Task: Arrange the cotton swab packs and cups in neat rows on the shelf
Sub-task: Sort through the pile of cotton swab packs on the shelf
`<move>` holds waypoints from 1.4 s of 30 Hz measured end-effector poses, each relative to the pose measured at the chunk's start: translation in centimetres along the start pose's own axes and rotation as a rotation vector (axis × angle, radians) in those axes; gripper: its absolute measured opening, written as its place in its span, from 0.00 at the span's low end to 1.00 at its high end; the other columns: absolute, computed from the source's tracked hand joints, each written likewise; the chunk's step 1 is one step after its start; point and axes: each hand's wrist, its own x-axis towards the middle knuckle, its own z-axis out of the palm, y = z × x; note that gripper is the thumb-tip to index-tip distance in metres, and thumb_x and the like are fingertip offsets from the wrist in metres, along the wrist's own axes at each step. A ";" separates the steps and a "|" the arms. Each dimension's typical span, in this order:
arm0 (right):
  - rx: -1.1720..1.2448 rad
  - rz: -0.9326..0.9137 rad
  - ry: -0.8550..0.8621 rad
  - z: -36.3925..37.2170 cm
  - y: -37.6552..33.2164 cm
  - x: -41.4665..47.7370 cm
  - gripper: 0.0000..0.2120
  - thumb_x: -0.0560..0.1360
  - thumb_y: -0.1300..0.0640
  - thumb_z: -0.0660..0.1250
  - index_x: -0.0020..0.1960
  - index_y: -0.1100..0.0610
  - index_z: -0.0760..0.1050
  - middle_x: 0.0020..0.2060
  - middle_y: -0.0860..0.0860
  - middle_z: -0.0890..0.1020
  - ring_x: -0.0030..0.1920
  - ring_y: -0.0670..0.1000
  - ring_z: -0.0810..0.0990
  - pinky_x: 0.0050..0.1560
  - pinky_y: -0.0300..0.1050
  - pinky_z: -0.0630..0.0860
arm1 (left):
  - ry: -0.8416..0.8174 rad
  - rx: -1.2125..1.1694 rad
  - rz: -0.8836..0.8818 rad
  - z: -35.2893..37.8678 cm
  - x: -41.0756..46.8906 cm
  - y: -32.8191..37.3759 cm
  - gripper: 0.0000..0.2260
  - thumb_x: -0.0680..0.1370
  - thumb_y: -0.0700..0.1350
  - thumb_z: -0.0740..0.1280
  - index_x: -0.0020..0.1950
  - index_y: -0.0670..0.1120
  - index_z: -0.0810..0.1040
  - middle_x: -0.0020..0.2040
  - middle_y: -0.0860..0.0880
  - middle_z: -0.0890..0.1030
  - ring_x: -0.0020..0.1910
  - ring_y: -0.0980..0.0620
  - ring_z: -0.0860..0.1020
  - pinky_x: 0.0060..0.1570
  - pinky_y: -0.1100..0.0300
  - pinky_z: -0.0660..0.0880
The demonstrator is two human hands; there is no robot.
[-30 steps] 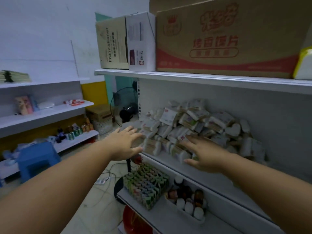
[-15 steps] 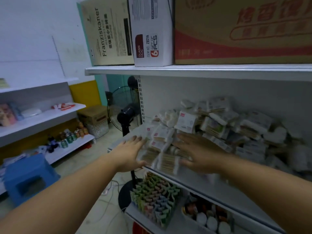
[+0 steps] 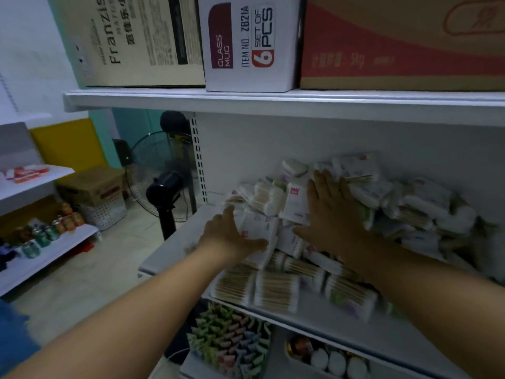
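A loose heap of cotton swab packs (image 3: 404,206) covers the white middle shelf (image 3: 175,242). Several packs with wooden sticks (image 3: 276,291) lie along the shelf's front edge. My left hand (image 3: 226,236) rests flat against the left side of the heap, thumb under a white pack with a red label (image 3: 257,227). My right hand (image 3: 333,214) lies palm down on top of the heap's middle, fingers spread. Neither hand grips a pack. No cups show on this shelf.
The upper shelf (image 3: 246,101) carries cardboard boxes and a white glass mug box (image 3: 248,42) close overhead. Below are a tray of coloured items (image 3: 229,343) and a bin of small bottles (image 3: 333,359). A black fan (image 3: 166,184) stands left of the shelf unit.
Both hands have reached deeper into the shelf, the right one moving up onto the heap and the left one against its side. The view has moved closer to the shelf.
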 end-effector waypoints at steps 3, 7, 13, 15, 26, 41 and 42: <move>0.028 0.046 0.024 0.0 -0.5 0.5 0.45 0.68 0.34 0.65 0.73 0.63 0.58 0.75 0.60 0.54 0.76 0.59 0.49 0.73 0.60 0.40 | -0.014 0.097 0.014 1.1 0.8 0.5 0.53 0.64 0.72 0.67 0.77 0.52 0.42 0.76 0.47 0.56 0.75 0.44 0.54 0.70 0.45 0.59; 0.027 0.065 0.030 0.0 -0.8 0.5 0.42 0.59 0.38 0.75 0.61 0.65 0.73 0.66 0.64 0.71 0.69 0.65 0.66 0.69 0.67 0.53 | -0.008 0.090 0.068 2.2 1.3 0.3 0.53 0.64 0.73 0.65 0.77 0.53 0.40 0.77 0.47 0.53 0.76 0.43 0.50 0.71 0.44 0.54; 0.029 0.143 0.015 -1.5 -1.4 -1.0 0.39 0.65 0.38 0.65 0.68 0.61 0.68 0.64 0.58 0.73 0.66 0.61 0.70 0.71 0.63 0.55 | -0.035 -0.030 0.227 1.3 2.1 -0.7 0.47 0.67 0.64 0.69 0.76 0.53 0.45 0.73 0.47 0.62 0.72 0.42 0.61 0.68 0.48 0.62; 0.064 0.168 0.043 -2.2 -1.6 -1.7 0.38 0.67 0.41 0.67 0.70 0.61 0.65 0.66 0.57 0.72 0.66 0.59 0.70 0.73 0.60 0.52 | -0.077 -0.010 0.286 0.3 2.5 -1.4 0.47 0.67 0.62 0.70 0.76 0.54 0.45 0.74 0.48 0.62 0.72 0.43 0.61 0.68 0.49 0.63; 0.159 0.295 -0.013 -5.7 -0.7 -8.4 0.38 0.74 0.50 0.67 0.77 0.49 0.50 0.76 0.50 0.54 0.70 0.55 0.64 0.63 0.49 0.69 | -0.114 -0.150 0.852 -1.7 1.8 0.7 0.43 0.63 0.53 0.73 0.74 0.61 0.56 0.70 0.56 0.65 0.69 0.52 0.64 0.67 0.48 0.67; -0.006 0.757 -0.030 -11.3 19.1 -38.3 0.36 0.71 0.47 0.66 0.74 0.51 0.56 0.70 0.47 0.61 0.59 0.55 0.74 0.45 0.44 0.69 | -0.109 -0.133 1.296 14.1 -16.1 24.1 0.24 0.62 0.56 0.68 0.57 0.50 0.75 0.52 0.42 0.82 0.50 0.42 0.80 0.47 0.58 0.78; -0.010 0.774 -0.033 -11.6 20.4 -39.9 0.36 0.71 0.47 0.66 0.74 0.51 0.55 0.70 0.47 0.62 0.59 0.54 0.74 0.43 0.44 0.67 | -0.138 -0.135 1.289 15.4 -16.8 25.4 0.25 0.62 0.54 0.69 0.57 0.50 0.74 0.52 0.43 0.82 0.51 0.42 0.80 0.48 0.55 0.78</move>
